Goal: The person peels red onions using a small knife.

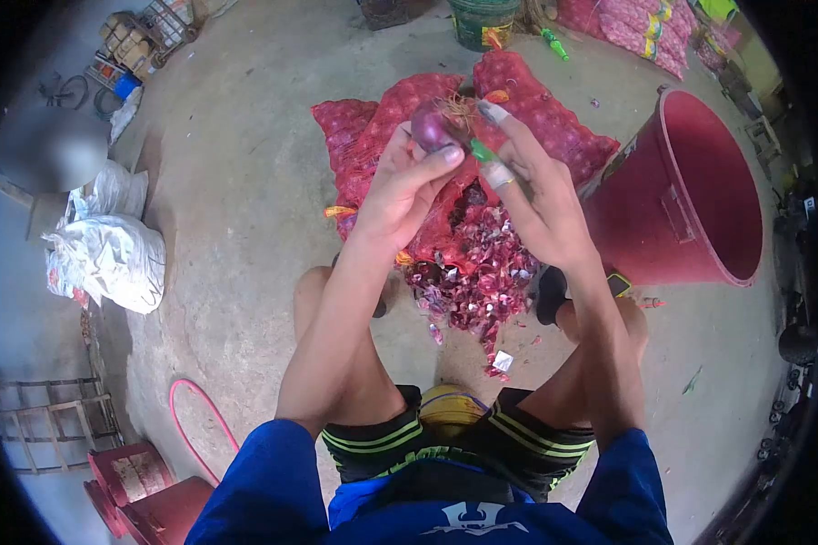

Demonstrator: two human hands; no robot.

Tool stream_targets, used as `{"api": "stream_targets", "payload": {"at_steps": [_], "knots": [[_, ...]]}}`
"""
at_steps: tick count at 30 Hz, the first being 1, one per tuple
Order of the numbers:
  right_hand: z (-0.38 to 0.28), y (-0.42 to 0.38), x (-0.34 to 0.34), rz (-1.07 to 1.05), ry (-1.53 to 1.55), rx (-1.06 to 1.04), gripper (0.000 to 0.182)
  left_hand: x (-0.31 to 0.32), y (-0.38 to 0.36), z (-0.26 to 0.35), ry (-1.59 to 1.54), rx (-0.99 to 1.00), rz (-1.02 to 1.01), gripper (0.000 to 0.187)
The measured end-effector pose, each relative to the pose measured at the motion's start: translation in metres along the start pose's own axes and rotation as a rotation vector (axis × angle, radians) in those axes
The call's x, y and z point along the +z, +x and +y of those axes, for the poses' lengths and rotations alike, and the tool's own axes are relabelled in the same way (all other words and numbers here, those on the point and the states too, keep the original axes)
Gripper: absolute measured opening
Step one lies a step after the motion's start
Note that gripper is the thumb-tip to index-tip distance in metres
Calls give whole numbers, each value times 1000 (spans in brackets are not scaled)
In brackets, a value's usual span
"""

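Observation:
A purple-red onion (433,127) with dry roots at its top is gripped between the thumb and fingers of my left hand (406,186). Beside it on the right, my right hand (536,186) has its thumb and forefinger apart, with pale wrapping on both. A small green thing (483,152) shows at the right thumb's tip; whether it is held or worn is unclear. Below my hands, red mesh sacks (554,123) full of onions lie on the floor, with a heap of onion skins (482,272) in front of them.
A large red tub (632,218) lies tilted at the right. White sacks (118,259) stand at the left. A green bucket (483,23) and more pink sacks (627,27) are at the back. Red containers (145,490) and a pink hose (184,427) are at the lower left.

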State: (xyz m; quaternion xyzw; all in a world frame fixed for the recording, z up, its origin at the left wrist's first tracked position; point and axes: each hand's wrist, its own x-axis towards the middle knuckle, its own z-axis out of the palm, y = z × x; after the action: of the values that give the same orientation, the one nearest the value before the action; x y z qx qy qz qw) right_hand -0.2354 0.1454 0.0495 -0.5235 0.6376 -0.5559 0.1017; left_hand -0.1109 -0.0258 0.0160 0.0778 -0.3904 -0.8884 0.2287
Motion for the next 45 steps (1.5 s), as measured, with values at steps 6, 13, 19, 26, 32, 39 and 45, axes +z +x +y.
{"api": "stream_targets", "payload": {"at_steps": [6,13,19,26,32,39,45], "knots": [[0,5,-2,10,-82,-48,64,7,-7,7,34,80,0,71],[0,5,-5,-53,-123,-98,68,1,-10,8,36,100,-9,70],[2,4,-5,-87,-193,-96,64,-6,-10,11,59,58,-46,68],[3,4,1,-94,-174,-55,66,-3,-10,8,76,200,-65,75],[15,5,12,-13,24,-219,66,2,-8,13,342,442,-96,80],[3,1,9,-74,-55,-55,67,2,-10,13,321,367,-41,78],[6,1,10,-81,-220,-88,66,-5,-7,13,286,343,-61,77]]}}
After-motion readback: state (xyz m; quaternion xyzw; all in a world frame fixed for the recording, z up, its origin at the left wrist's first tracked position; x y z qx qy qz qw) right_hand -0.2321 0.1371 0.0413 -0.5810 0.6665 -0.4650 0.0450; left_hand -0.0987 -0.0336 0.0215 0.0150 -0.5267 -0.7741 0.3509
